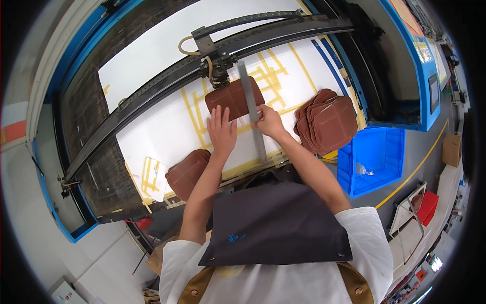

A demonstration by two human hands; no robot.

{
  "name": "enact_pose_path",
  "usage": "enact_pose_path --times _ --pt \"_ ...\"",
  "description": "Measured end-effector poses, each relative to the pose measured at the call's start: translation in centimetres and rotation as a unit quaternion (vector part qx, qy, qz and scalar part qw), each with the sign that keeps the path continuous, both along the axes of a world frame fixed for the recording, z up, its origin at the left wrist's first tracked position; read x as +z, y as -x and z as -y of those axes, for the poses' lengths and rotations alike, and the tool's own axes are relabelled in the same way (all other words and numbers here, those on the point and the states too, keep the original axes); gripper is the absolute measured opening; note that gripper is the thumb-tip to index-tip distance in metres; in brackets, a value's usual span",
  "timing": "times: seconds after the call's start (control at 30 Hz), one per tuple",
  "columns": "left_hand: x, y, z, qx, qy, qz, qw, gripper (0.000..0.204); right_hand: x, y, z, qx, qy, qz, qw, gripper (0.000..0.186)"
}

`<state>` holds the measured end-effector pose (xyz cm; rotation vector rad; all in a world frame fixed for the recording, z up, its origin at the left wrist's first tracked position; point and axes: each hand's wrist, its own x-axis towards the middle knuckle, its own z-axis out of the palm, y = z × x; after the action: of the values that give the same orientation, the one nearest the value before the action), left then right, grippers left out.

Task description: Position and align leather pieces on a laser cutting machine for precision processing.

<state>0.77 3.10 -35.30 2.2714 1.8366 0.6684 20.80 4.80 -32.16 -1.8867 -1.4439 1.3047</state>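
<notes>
A brown leather-like panel (228,99) with rounded corners lies on the white machine bed, among strips of yellow tape. My left hand (221,136) rests flat with fingers stretched, their tips on the panel's near edge. In my right hand (268,121) I grip a long steel ruler (247,90), thumb and fingers closed round its middle. The ruler crosses the panel's right part and reaches toward the bed's near edge. To the right sits a pile of similar brown panels (334,124); a smaller pile (186,176) lies beside my left forearm.
A black gantry beam (152,88) spans the bed, its tool head (217,71) just beyond the panel. A white taped plate (152,178) lies at the near left corner. A blue crate (346,169) stands right of the bed, below a control screen (433,91).
</notes>
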Motion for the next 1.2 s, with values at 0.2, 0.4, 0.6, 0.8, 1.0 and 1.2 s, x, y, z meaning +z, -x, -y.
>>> enact_pose_path --times 0.2,0.4,0.6,0.8,1.0,1.2 --pt "1.1 -1.7 0.3 -0.066 -0.008 0.052 0.996 0.043 -1.3 2.6 -1.5 0.074 -0.073 0.059 0.993 0.053" --pt "0.8 -1.6 -0.7 -0.089 -0.024 0.043 0.995 0.038 -0.6 2.9 -1.1 0.103 -0.096 0.115 0.983 0.081" --pt "1.5 -1.3 -3.8 -0.129 -0.016 -0.006 0.991 0.042 0.1 2.9 -1.1 0.162 -0.113 0.196 0.961 0.080" --pt "2.7 -1.3 -7.0 -0.162 0.001 -0.034 0.986 0.040 -0.1 3.5 -1.0 0.129 -0.067 0.220 0.965 0.078" --pt "3.1 -1.7 -8.7 -0.189 0.039 -0.106 0.975 0.041 0.7 3.5 -0.9 0.125 -0.073 0.217 0.965 0.069" --pt "3.0 -1.3 -8.7 -0.188 0.080 -0.148 0.968 0.044 -0.9 -0.6 -4.8 -0.081 -0.153 0.119 0.978 0.034"
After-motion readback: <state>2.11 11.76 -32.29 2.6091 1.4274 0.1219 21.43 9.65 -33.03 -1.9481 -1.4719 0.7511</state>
